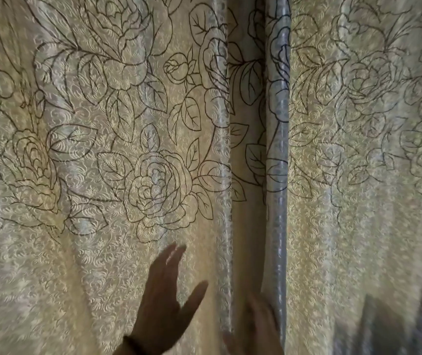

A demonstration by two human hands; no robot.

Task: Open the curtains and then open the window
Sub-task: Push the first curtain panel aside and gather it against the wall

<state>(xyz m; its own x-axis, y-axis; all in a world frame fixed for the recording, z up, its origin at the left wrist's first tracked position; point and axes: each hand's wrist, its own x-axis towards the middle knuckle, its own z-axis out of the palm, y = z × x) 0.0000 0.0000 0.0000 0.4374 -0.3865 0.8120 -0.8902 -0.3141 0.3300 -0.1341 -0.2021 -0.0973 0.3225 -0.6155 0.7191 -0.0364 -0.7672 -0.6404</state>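
Two cream satin curtain panels with dark outlined roses fill the view, drawn shut.
Left panel (pixel 102 149) and right panel (pixel 358 149) overlap at a shiny vertical fold right of centre; the left hand (pixel 163 295) hovers flat and unclenched, while the blurred right hand (pixel 258 326) touches that fold, grip unclear.

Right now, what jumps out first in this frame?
The floral curtains fill the whole view, still closed: the left panel and the right panel meet at a shiny folded edge just right of centre. At the bottom, the left hand is raised open in front of the left panel, and the blurred right hand sits at the seam. No window is visible.
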